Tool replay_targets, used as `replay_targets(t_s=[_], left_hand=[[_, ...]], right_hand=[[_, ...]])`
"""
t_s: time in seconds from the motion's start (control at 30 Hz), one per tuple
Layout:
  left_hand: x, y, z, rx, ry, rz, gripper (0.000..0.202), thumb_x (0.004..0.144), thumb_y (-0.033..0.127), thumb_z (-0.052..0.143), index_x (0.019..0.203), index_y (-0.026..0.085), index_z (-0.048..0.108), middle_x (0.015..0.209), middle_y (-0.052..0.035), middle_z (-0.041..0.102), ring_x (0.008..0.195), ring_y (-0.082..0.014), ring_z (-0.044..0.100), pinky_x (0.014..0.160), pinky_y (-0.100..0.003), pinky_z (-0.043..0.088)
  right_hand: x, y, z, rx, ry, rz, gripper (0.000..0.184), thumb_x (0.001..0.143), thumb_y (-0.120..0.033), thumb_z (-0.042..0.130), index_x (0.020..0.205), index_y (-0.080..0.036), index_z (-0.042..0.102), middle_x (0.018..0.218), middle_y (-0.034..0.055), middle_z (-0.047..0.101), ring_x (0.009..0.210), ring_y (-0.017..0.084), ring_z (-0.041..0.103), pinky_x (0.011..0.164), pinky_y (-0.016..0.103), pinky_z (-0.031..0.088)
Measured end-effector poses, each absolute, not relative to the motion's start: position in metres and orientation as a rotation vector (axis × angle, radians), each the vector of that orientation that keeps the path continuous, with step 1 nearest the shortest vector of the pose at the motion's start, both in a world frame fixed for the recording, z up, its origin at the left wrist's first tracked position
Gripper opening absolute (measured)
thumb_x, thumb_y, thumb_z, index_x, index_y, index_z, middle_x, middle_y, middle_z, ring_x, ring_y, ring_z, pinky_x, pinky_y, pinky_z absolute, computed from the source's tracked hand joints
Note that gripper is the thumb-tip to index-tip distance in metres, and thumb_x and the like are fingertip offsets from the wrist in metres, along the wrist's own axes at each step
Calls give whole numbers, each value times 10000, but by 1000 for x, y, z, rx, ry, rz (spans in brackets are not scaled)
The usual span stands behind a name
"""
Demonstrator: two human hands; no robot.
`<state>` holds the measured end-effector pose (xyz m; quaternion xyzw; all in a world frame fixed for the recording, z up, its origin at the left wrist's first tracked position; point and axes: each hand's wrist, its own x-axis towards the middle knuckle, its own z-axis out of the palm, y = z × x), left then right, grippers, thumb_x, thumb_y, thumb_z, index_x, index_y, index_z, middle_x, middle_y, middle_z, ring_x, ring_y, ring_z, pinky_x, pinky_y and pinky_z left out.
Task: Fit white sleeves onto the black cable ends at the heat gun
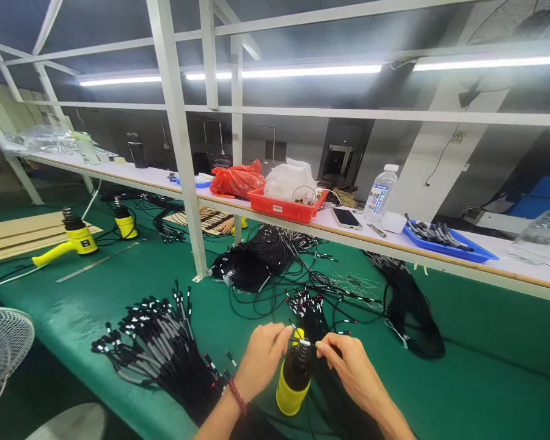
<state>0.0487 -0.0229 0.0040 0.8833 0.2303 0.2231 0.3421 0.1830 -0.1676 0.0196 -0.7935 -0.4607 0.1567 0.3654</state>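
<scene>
Pinching a short cable (302,341) crosswise between my closed left grip (262,360) and right grip (348,366), I'm holding it just above the upright heat gun (295,376).

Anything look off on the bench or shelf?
The clear plastic bottle at the right end of the white shelf appears tipped on its side, unlike the upright water bottle. The frame edge makes that less certain. A short cable also lies apart from its bundle on the green mat.

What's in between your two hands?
In the head view, a yellow-and-black heat gun sits between the left hand and right hand, under a thin black cable.
</scene>
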Motion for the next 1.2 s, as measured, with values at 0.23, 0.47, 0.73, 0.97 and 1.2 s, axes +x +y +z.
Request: replay_targets(t_s=[0.23, 0.47, 0.73, 0.97, 1.2], left_hand=[[45, -25, 11, 2187, 462, 644, 156, 919, 314, 424, 845, 226, 529, 860, -3, 597, 869, -197, 541, 914, -359, 388], [45, -24, 7, 2187, 453, 639, 156, 937, 304, 413, 867, 220, 525, 888, -3, 593, 884, -189, 527, 829, -303, 401], [47, -27, 2, 2287, 565, 564, 413, 978, 394, 298, 639, 206, 441, 670, 13, 529, 722, -176, 500, 743, -287, 362], [48, -29, 7, 2180, 408, 658, 121, 919, 270, 435, 848, 217, 517, 878, -2, 585, 883, -194, 522, 880, -337, 376], [49, -18, -3, 2213, 567, 683, 135, 945, 288, 412, 1011, 231, 515, 977, -18, 606, 981, -206, 529, 896, -361, 387]], right_hand=[[181, -165, 17, -1913, -1151, 355, 234, 889, -328, 481, 718, -200, 576, 689, -7, 623, 638, 149, 543, 585, 233, 377], [181, -166, 19, -1926, -1130, 346, 247, 880, -344, 490, 696, -204, 577, 663, -11, 613, 627, 153, 539, 590, 241, 380], [183, -171, 19, -2021, -1210, 354, 398, 938, -426, 399, 662, -201, 576, 551, -47, 480, 545, 127, 409, 529, 249, 269], [184, -171, 20, -1974, -1138, 316, 266, 874, -370, 506, 687, -199, 585, 663, -14, 623, 630, 148, 530, 592, 238, 359], [205, -165, 3, -2091, -928, 117, 360, 839, -516, 451, 750, -219, 633, 709, 13, 666, 674, 187, 591, 658, 277, 439]])
